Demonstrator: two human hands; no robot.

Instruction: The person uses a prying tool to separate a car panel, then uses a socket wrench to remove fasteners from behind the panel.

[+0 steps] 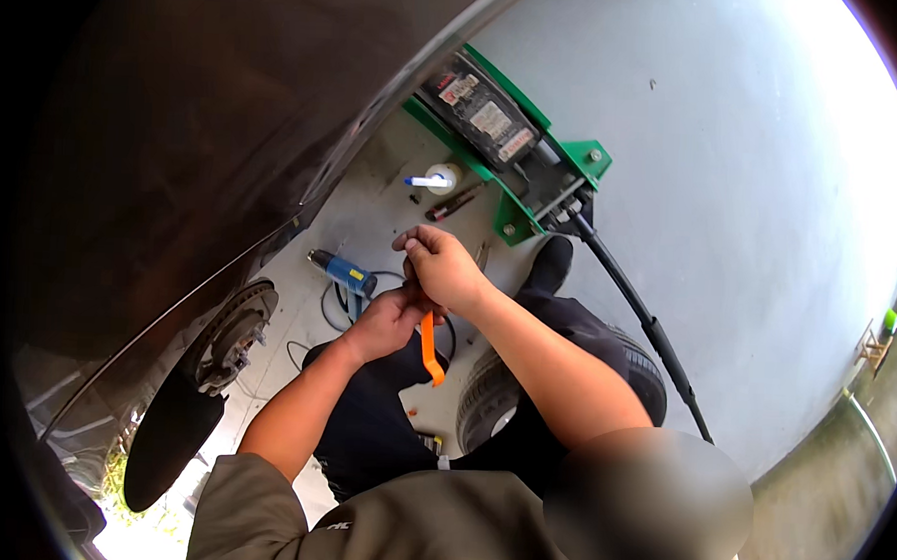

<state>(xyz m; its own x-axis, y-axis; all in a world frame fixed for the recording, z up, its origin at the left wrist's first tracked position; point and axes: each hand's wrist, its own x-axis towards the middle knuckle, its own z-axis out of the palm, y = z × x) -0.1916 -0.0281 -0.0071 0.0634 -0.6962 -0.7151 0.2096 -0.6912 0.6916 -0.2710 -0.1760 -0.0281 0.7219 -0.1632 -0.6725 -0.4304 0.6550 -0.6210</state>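
My two hands meet in front of my knees. From between them an orange plastic pry tool [431, 353] hangs down, bent at its lower end. My left hand [391, 324] is closed around the tool's upper end, which its fingers hide. Just above it and touching it, my right hand [445, 270] has its fingers curled and pinched together. Whatever the right fingers hold is hidden; something dark shows between the two hands. On the floor left of them lies a blue heat gun [347, 274] with its cable looping nearby.
Dark car bodywork [196, 99] fills the left, with a bare brake disc [252, 311] below it. A green floor jack [584, 158] with a long black handle [628, 292] stands ahead. A tyre [483, 397] is under me. A white bottle [441, 174] stands near the jack.
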